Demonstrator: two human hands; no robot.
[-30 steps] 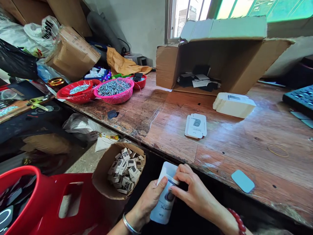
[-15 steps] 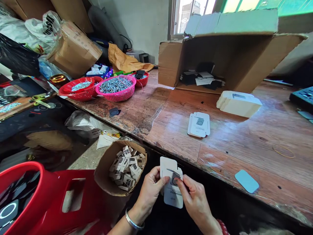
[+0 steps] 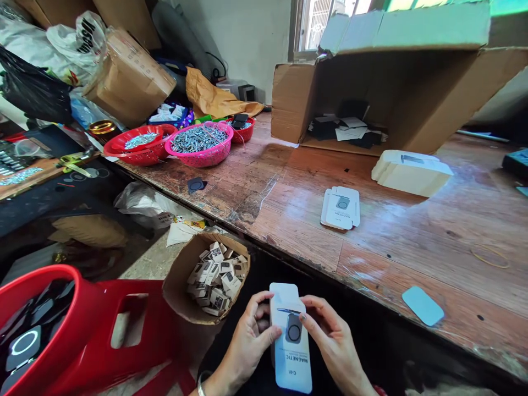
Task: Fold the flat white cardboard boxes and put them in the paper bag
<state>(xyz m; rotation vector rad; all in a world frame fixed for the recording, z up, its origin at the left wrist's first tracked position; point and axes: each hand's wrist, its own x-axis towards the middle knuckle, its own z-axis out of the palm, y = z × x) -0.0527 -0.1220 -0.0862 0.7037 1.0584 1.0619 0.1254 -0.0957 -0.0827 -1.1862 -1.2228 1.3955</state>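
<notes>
A white printed carton [image 3: 292,355], marked MAGNETIC and showing a dark device with a ring, is held low in front of me, below the table edge. My left hand [image 3: 248,340] grips its left side, thumb on the printed face and fingers behind. At the upper right edge, my right hand [image 3: 335,342] pinches it between thumb and fingers. Just left of my hands, an open cardboard box [image 3: 177,294] holds several small printed cartons [image 3: 214,275]. On the table ahead lies a short stack of flat cartons [image 3: 341,208].
A thicker carton stack [image 3: 412,173] stands before a large cardboard box [image 3: 291,104] on its side. A light-blue rounded card [image 3: 423,306] lies near the table edge. Baskets of metal parts include a pink basket [image 3: 202,159]. A red stool [image 3: 99,324] supports a red basin [image 3: 74,286].
The carton and both hands sit slightly lower in view. My right thumb has moved up from the printed device to the carton's right edge, and the carton looks less flat.
</notes>
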